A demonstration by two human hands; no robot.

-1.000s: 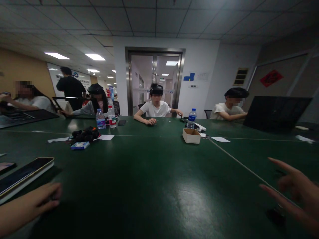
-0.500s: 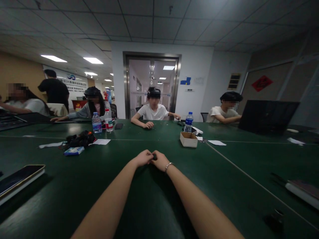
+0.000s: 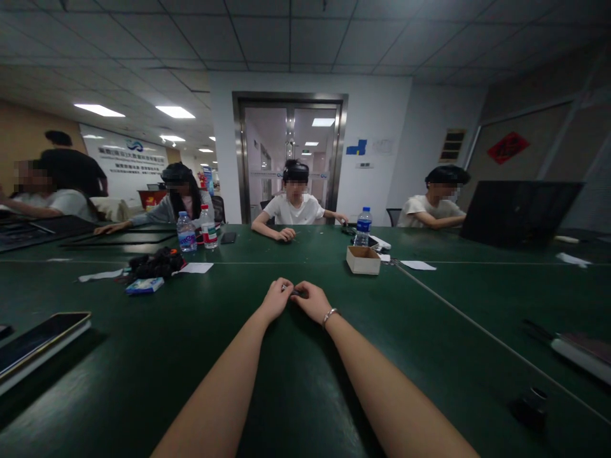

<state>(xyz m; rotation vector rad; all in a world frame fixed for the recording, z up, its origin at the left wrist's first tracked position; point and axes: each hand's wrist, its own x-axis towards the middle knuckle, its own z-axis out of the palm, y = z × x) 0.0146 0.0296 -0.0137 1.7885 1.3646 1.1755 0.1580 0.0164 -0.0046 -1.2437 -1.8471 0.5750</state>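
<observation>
Close together over the middle of the green table (image 3: 305, 356) are my left hand (image 3: 277, 298) and my right hand (image 3: 312, 301). Both are closed, with thumbs and fingertips pinched around something small and dark between them. Its kind is too small and too covered by the fingers to make out. A metal bracelet (image 3: 330, 315) circles my right wrist. Beyond my right hand stands a small open cardboard box (image 3: 363, 262).
Bottles, one a blue-capped water bottle (image 3: 363, 227), stand across the table. Left lie a black bundle (image 3: 157, 263), a blue-white packet (image 3: 144, 286) and a phone (image 3: 42, 343). At right are a laptop (image 3: 520, 213) and a small dark object (image 3: 532, 404). Several people sit around the table.
My hands have drawn slightly apart at the fingertips and shifted a little, still pinching. The camera view has tilted slightly. A standing person at the back left has moved further left.
</observation>
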